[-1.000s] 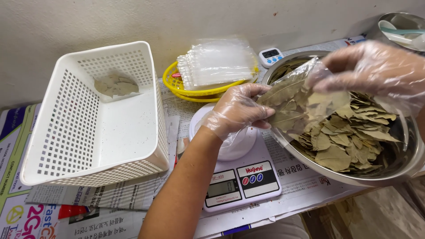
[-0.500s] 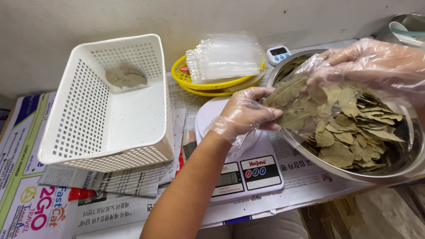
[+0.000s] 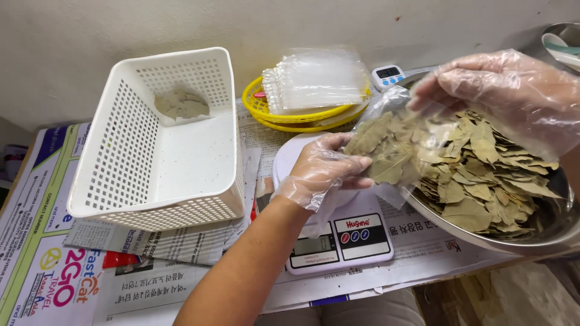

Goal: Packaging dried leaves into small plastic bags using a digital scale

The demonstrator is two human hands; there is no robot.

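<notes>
filling is underway: left hand (image 3: 323,169) pinches a clear bag (image 3: 393,145) part full of dried leaves over the steel bowl (image 3: 544,238), right hand (image 3: 501,90) fingers closed at its mouth. scale (image 3: 338,232) stands bare; one filled bag (image 3: 181,105) lies in the white basket (image 3: 90,181).

We see our right hand (image 3: 507,90) and the steel bowl (image 3: 483,241) cut off at the right edge; the scale (image 3: 338,238) platform hides partly behind our left hand (image 3: 323,169).
</notes>
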